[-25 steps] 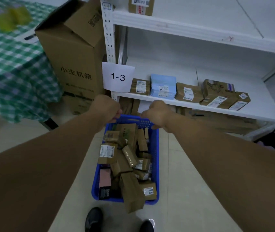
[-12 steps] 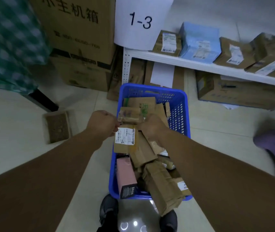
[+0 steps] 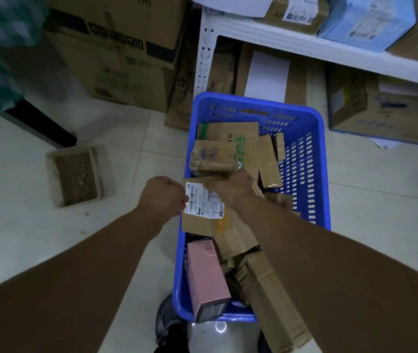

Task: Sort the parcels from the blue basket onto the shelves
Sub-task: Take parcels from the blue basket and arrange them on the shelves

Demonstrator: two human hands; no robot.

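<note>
The labelled parcel (image 3: 202, 210) is held between the hands, over the blue basket (image 3: 322, 154), label upward, presumably for reading. Its edge is pinched by the curled left hand (image 3: 163, 197). The right hand (image 3: 232, 188) has its fingers hidden, so its grasp cannot be told.

Blue basket (image 3: 303, 115) on tiled floor (image 3: 126, 151)

— Where are we standing?
— We think we are in a parcel depot or stockroom. A white metal shelf (image 3: 330, 50) carries cartons (image 3: 297, 11) with shipping labels, and a paper sheet (image 3: 228, 3) sits at its post.
— What else do we see?
— Big cardboard boxes (image 3: 126, 72) stand stacked on the tiled floor (image 3: 24, 238), and a blue basket (image 3: 302, 115) is heaped with taped parcels (image 3: 197, 224).
</note>
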